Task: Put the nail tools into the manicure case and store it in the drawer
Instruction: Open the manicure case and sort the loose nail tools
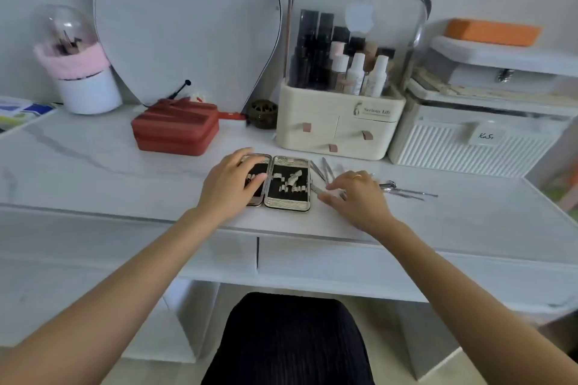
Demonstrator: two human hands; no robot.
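Note:
The manicure case [289, 184] lies open flat on the white dressing table, showing black lining with metal clips and gold edges. My left hand [230, 181] rests palm down on the case's left half, fingers spread. Several metal nail tools [325, 170] lie loose on the table just right of the case, with small scissors and thin picks [403, 191] further right. My right hand [355, 194] hovers over these tools, fingertips touching one near the case's right edge; whether it grips it is unclear. Two drawer fronts [312, 262] run below the table edge, both closed.
A red zip case [176, 130] sits behind left. A cream cosmetics organiser [337, 128] with bottles stands directly behind the tools, a white ribbed box [469, 141] to its right. A brush holder [81, 72] and a mirror [187, 25] stand at the back left.

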